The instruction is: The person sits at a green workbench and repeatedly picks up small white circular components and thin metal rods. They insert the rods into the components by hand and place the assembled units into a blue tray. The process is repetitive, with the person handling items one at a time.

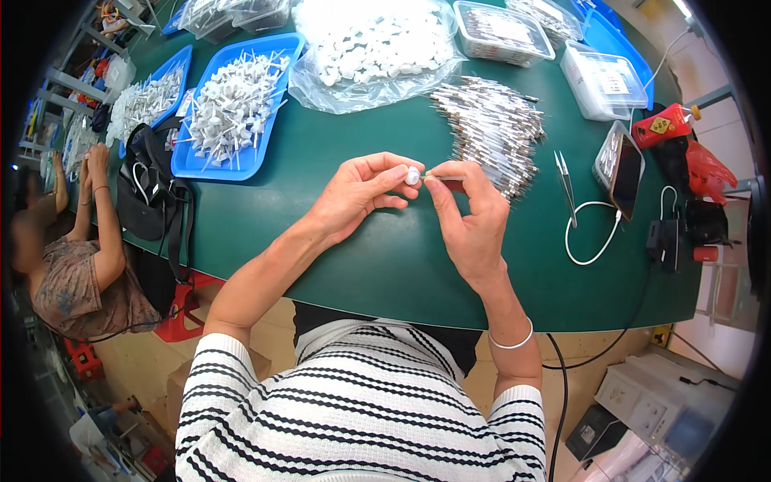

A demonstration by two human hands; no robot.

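Over the green table (337, 273), my left hand (353, 197) pinches a small round white plastic piece (413, 174) between thumb and fingers. My right hand (472, 221) grips a thin rod (434, 177) between thumb and forefinger. The rod's tip meets the white piece; how deep it sits inside I cannot tell. Just beyond my right hand lies a heap of slender metal-tipped rods (494, 132). Straight ahead, a clear plastic bag (321, 95) lies open with many white plastic pieces (385, 60) in it.
At the left, a blue tray (217, 170) holds white pieces with stems; a black bag (144, 197) sits beside it. Tweezers (565, 185), a white cable (580, 259), a phone (626, 185) and plastic boxes (503, 36) are at the right. A co-worker (88, 265) sits far left.
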